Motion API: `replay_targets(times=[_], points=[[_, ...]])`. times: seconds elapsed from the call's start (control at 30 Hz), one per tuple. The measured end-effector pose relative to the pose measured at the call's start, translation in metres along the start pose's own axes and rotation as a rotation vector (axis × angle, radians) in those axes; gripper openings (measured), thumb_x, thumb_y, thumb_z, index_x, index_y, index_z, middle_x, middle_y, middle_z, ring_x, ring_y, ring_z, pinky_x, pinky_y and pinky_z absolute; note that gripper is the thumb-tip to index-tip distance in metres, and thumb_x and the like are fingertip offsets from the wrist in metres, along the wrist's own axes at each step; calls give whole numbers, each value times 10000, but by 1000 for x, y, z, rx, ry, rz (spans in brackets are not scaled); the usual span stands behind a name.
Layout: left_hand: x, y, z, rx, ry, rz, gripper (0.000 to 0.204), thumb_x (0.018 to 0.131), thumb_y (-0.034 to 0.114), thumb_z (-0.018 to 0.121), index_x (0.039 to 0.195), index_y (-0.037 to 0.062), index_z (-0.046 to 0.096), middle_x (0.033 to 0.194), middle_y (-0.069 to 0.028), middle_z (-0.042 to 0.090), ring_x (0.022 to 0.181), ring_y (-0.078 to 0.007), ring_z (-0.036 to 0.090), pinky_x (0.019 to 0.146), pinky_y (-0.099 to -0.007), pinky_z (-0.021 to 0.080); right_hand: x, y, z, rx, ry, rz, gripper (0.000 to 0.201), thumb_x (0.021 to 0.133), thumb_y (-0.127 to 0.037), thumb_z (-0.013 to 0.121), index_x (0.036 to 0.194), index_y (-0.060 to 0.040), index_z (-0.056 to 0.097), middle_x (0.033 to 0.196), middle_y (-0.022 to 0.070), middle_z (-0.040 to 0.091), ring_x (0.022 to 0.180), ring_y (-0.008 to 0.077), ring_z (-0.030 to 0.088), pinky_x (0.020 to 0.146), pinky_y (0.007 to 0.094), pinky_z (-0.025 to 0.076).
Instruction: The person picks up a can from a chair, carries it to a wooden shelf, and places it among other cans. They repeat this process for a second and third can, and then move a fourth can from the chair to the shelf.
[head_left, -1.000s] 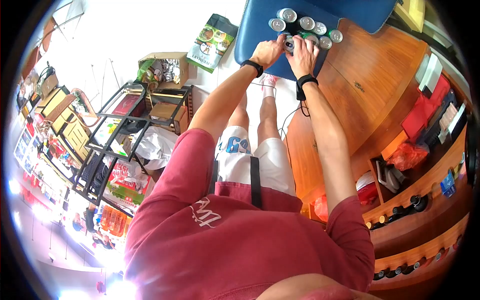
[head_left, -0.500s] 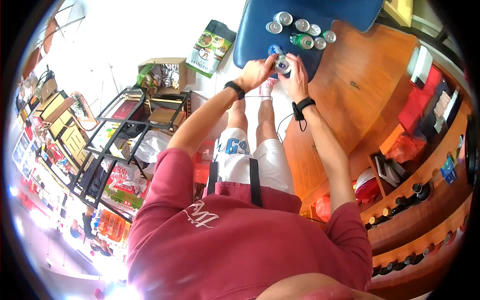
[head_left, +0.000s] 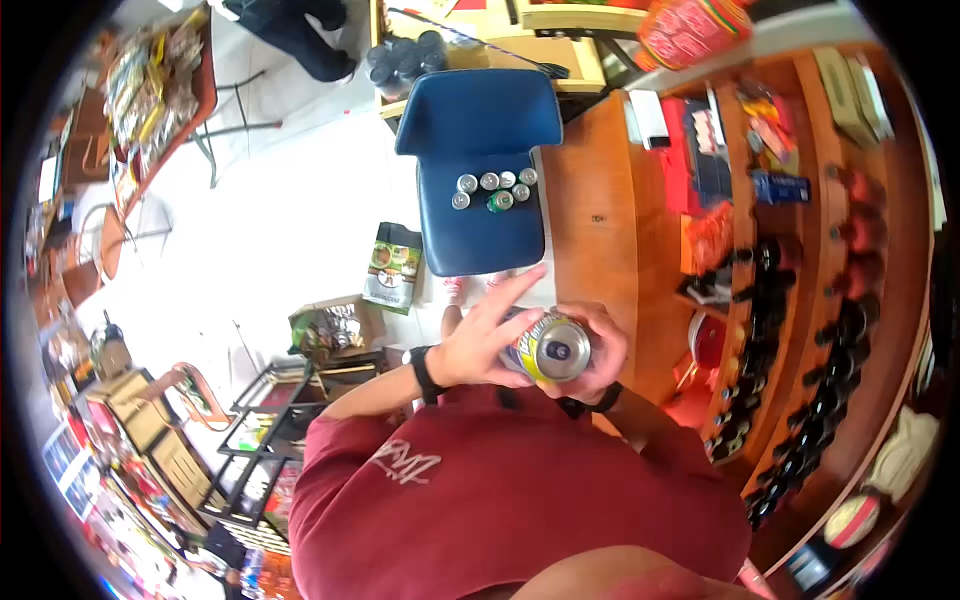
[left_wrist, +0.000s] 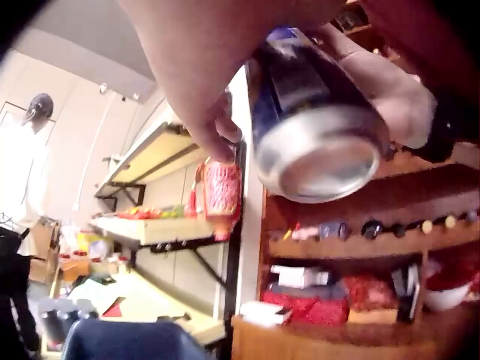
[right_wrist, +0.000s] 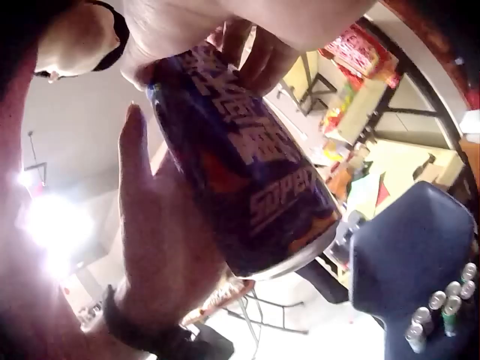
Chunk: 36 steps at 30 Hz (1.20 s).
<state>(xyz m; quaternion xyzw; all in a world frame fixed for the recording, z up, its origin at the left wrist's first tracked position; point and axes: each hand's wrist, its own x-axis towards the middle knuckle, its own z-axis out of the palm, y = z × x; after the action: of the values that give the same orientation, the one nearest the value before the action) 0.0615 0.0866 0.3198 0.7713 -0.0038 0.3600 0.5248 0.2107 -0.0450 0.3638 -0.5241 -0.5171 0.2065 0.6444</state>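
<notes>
A dark blue and yellow drink can (head_left: 562, 352) is held up in front of the chest, its silver lid facing the head camera. My right hand (head_left: 608, 345) grips it round the side. My left hand (head_left: 468, 348) lies against its other side, index finger stretched straight out past the can. In the right wrist view, the can (right_wrist: 247, 165) shows light lettering with "SUPER" near its base; the left wrist view shows the silver bottom of the can (left_wrist: 319, 157). Beyond the hands, several more cans (head_left: 489, 181) stand on a blue chair, with a green can (head_left: 499, 203) tilted among them.
The blue chair (head_left: 470, 240) stands ahead, beside a wooden cabinet (head_left: 590, 210). Bottles (head_left: 800, 450) line shelves at the right. A printed bag (head_left: 393, 265) and an open cardboard box (head_left: 365, 325) sit on the floor at the left, near a black rack (head_left: 265, 420).
Both hands have lifted the can off the chair and brought it up close to the chest. The head view has swung up, showing the whole chair; the other cans stay on its seat.
</notes>
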Motion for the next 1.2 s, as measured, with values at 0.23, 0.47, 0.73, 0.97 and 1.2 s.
replay_targets(times=[0.23, 0.47, 0.73, 0.97, 1.2], points=[[25, 77, 42, -383, -58, 119, 1011, 851, 548, 784, 1580, 91, 253, 1418, -461, 448, 1094, -507, 670, 824, -480, 591, 52, -74, 107, -613, 1263, -446, 662, 875, -350, 770, 1228, 58, 386, 947, 172, 584, 714, 225, 589, 640, 320, 504], [49, 129, 130, -396, 427, 403, 950, 915, 607, 682, 1447, -125, 392, 1379, -495, 453, 1179, -560, 622, 928, -497, 572, 26, -109, 76, -827, 1450, -366, 773, 899, -271, 736, 1407, 72, 264, 1013, 247, 618, 791, 271, 647, 689, 325, 546], [30, 210, 172, -553, -260, 422, 914, 898, 512, 738, 1502, -61, 362, 1520, -404, 374, 1278, -524, 563, 990, -478, 546, -85, -190, 18, -770, 1510, -460, 888, 929, -400, 666, 1511, 89, 207, 1121, 286, 604, 939, 316, 651, 818, 379, 545], [-49, 313, 281, -536, -583, 373, 962, 849, 512, 779, 1527, -24, 357, 1608, -329, 291, 1334, -476, 529, 1046, -474, 508, -296, -269, -21, -463, 1429, -255, 939, 922, -549, 578, 1517, 90, 231, 1283, 268, 516, 1107, 319, 579, 949, 413, 474], [-153, 419, 388, -785, -1103, 181, 891, 872, 330, 776, 1550, -27, 321, 1598, -282, 352, 1428, -447, 435, 1145, -467, 415, -509, -343, -10, -452, 1679, -96, 1023, 915, -698, 489, 1523, 90, 255, 1445, 249, 429, 1275, 322, 506, 1080, 447, 402]])
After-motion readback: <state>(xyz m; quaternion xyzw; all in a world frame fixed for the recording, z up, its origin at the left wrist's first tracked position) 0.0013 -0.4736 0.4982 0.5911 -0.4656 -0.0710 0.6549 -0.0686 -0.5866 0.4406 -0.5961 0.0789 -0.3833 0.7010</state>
